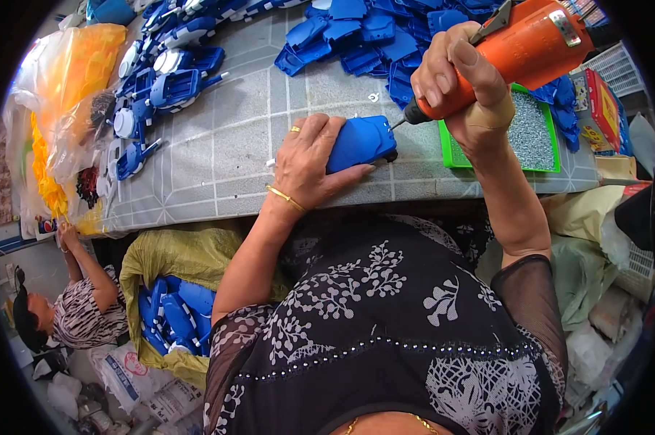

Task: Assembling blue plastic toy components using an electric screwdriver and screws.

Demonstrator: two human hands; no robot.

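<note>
My left hand [307, 156] is closed around a blue plastic toy part [360, 143] and steadies it on the grey table. In my right hand [469, 80] is an orange electric screwdriver [527, 51], tilted, with its lever on top. Its thin bit reaches down to the right end of the blue part, at or very near small holes there. Whether a screw sits on the tip I cannot make out. Beside my right wrist stands a green tray [557, 148] of small silver screws [530, 134].
Blue covers [371, 32] lie piled at the back; blue assemblies with white parts [171, 80] spread at the left. Clear bags with orange pieces [73, 87] hang at the left edge. Below are a yellow-green sack [179, 250] of blue parts and another person [81, 304]. A red box [603, 109] stands right.
</note>
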